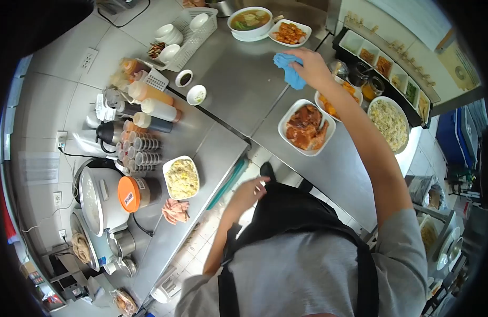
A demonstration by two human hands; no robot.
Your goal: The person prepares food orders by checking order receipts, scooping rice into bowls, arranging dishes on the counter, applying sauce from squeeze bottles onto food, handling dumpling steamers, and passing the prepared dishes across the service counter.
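My right hand (311, 67) reaches out over the steel counter, its fingers closed on a blue cloth (290, 70). The cloth hangs bunched at the counter surface, between a dish of orange-red cubed food (290, 33) and a square white bowl of glazed roast chicken pieces (302, 127). Under my right forearm, a bowl of orange food (328, 104) is partly hidden. My left hand (247, 196) hovers in front of my black apron (286, 211), off the counter edge. Its fingers are loosely bent and apart, with nothing visible in them.
A soup bowl (250, 20) stands at the far end. To the right are a large rice bowl (387, 124) and a black topping rack (381, 63). The left counter bears squeeze bottles (158, 111), fried rice (181, 178), a pink cloth (175, 211) and a rice cooker (93, 198).
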